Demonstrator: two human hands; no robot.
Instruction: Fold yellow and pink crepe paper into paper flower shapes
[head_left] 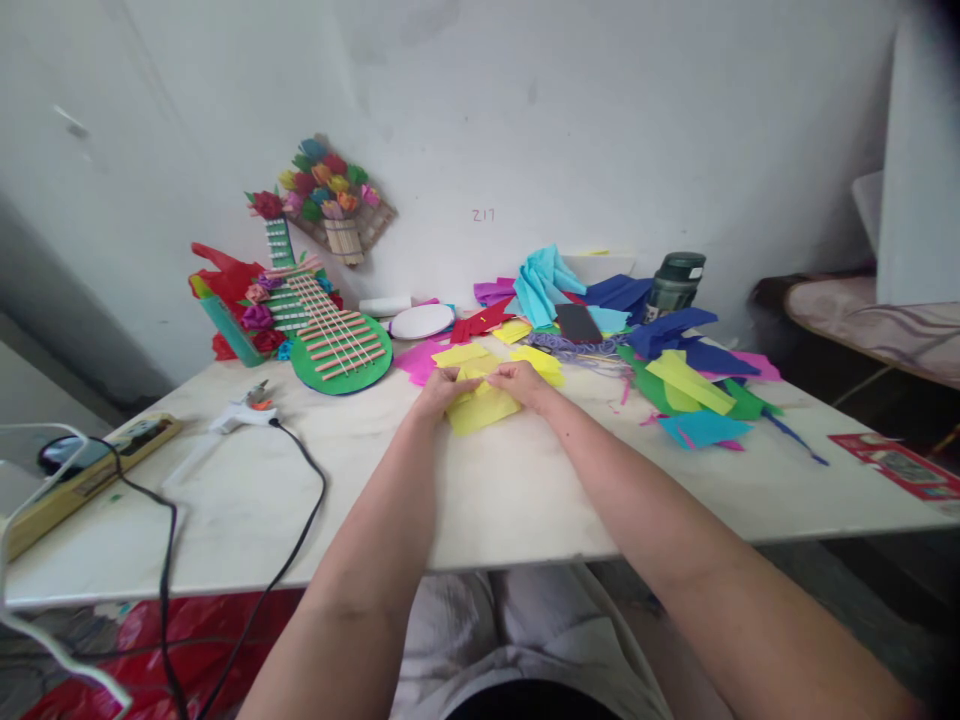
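Observation:
A sheet of yellow crepe paper [484,411] is held between my two hands above the middle of the table. My left hand [442,388] pinches its left side, thumb and fingers pressed together. From the other side my right hand [521,384] pinches it close to the left fingertips. More yellow paper [461,354] lies just behind the hands, next to pink paper [420,362]. The fingertips partly hide the fold between them.
A white glue gun [244,413] with a black cord lies left, near a power strip [97,480]. Behind stands a green paper guitar [341,355]. Coloured paper pieces [697,390], a dark phone [577,323] and a bottle [675,285] are to the right.

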